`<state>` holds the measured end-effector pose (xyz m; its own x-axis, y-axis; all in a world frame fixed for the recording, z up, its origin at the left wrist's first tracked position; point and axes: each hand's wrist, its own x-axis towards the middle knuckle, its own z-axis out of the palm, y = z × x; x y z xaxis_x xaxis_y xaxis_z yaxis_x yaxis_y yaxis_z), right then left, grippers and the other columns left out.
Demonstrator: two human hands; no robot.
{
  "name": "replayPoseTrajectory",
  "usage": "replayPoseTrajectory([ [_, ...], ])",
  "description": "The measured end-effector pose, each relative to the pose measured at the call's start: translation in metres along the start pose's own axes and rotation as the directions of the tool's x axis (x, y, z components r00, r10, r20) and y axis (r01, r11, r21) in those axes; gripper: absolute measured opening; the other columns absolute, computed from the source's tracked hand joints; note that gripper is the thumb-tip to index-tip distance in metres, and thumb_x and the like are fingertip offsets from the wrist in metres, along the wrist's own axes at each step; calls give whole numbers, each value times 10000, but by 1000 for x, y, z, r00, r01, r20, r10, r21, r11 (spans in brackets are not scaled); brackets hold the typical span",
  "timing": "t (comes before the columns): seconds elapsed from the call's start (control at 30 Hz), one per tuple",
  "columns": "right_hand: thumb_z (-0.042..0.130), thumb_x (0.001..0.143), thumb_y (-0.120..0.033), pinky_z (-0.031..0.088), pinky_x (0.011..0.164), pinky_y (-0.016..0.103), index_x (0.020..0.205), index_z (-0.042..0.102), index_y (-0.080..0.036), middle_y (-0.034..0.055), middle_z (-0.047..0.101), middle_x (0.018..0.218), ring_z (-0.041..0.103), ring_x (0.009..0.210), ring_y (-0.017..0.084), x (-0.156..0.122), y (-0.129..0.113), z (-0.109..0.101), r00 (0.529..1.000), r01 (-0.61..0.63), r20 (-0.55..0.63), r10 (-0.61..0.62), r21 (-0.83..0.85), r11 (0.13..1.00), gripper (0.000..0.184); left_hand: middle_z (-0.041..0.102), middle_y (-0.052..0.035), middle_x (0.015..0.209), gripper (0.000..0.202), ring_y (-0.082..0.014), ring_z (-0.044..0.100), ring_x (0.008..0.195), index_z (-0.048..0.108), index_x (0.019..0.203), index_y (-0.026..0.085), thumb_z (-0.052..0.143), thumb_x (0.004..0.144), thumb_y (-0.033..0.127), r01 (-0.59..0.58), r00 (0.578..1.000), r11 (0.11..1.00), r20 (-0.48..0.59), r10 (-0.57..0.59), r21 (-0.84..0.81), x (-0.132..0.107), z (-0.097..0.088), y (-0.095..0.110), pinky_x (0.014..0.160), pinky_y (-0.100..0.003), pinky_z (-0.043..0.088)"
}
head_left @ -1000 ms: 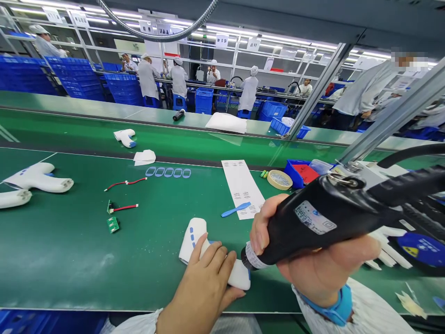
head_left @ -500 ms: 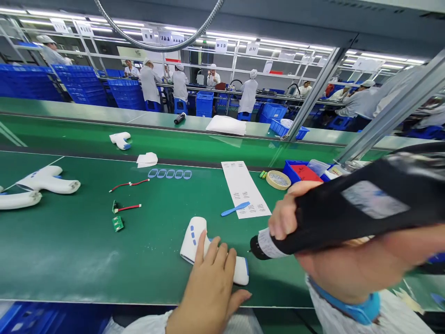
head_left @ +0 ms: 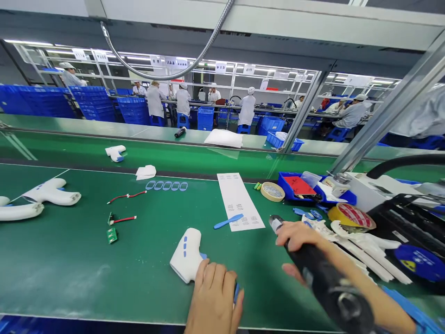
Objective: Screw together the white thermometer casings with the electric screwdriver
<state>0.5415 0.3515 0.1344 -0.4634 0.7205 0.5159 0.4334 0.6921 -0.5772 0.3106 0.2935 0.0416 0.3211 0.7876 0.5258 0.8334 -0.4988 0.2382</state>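
My left hand [head_left: 213,297] is closed round the handle of a white pistol-shaped casing [head_left: 187,253], which lies on the green bench with its blue buttons facing up. A black electric screwdriver [head_left: 313,264] is held in my right hand [head_left: 301,237], its tip pointing away over the bench, apart from the casing. Beyond the casing, a blue plastic stick [head_left: 228,221] lies across a printed paper sheet [head_left: 239,197]. To the left are a small green circuit board [head_left: 111,235], red wires [head_left: 127,196] and several blue frames [head_left: 167,185] in a row.
More white casings [head_left: 57,192] lie at the left. On the right are a tape roll [head_left: 273,191], blue bins [head_left: 295,185], a yellow tape roll [head_left: 351,217] and loose white shell parts [head_left: 368,253]. A metal post [head_left: 308,111] rises behind. Co-workers [head_left: 246,106] are at a far line.
My right hand has swung the screwdriver away from the casing, toward the right side. My left hand has slid down onto the handle, and the casing has turned more upright in view.
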Motion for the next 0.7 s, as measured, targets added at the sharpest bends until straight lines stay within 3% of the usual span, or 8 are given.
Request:
replayPoseTrajectory([
  [0.07,569,764,-159,410,960,479,895,552,-260,53,627,976,559,1030,255,-8,13,2,977,127,193,-89,-196,972,167,605,-64,912,334,-238,566,873,550,1030,197,435,875,470,-156,988,986,5,156,57,1,-1,-11,899,-457,385],
  [0.13,490,785,-91,382,970,525,960,573,-257,74,616,1092,499,1128,274,-16,25,4,944,205,322,-79,-381,902,255,615,-92,956,515,-259,566,921,559,1028,197,348,848,631,-289,954,951,-48,295,114,2,-2,-21,914,-474,375],
  [0.23,389,798,-20,484,869,456,1013,595,-253,79,604,1159,506,1126,255,-27,39,6,939,277,323,-117,-512,813,378,620,-56,792,481,-205,585,771,574,939,186,297,895,577,-415,907,901,-26,421,128,9,-11,-32,890,-409,422],
  [0.3,339,789,6,518,822,418,1064,600,-255,81,588,1188,519,1113,240,-32,47,4,951,279,273,-144,-563,778,460,598,-30,723,373,-175,570,667,567,965,174,375,911,489,-454,889,887,120,443,85,22,-24,-38,748,-319,489],
  [0.4,318,773,8,526,821,407,1138,583,-256,82,574,1202,535,1091,226,-34,52,-2,971,234,189,-148,-614,754,523,594,-50,830,301,-180,582,706,544,1027,176,432,907,428,-327,912,944,279,301,50,57,-50,-43,608,-272,495],
  [0.5,354,817,-47,527,826,389,1091,601,-233,85,594,1148,552,1054,218,-32,52,-6,985,167,76,-152,-608,776,413,571,-61,897,254,-205,594,742,546,1003,169,398,932,362,-182,904,961,421,80,208,108,-63,-44,630,-322,502],
  [0.6,402,845,-81,534,791,352,1016,615,-203,87,630,1038,578,981,208,-30,53,-2,976,150,-40,-215,-592,792,299,572,-78,937,242,-218,610,753,545,1018,127,412,934,311,-162,852,933,522,-33,323,164,-49,-39,633,-336,504],
  [0.7,410,842,-66,537,739,312,978,617,-183,81,651,941,599,890,190,-29,56,3,956,174,-92,-277,-584,793,274,577,-101,1022,249,-215,614,821,532,1075,96,476,913,276,-133,841,924,534,-86,359,214,-13,-31,683,-356,517],
])
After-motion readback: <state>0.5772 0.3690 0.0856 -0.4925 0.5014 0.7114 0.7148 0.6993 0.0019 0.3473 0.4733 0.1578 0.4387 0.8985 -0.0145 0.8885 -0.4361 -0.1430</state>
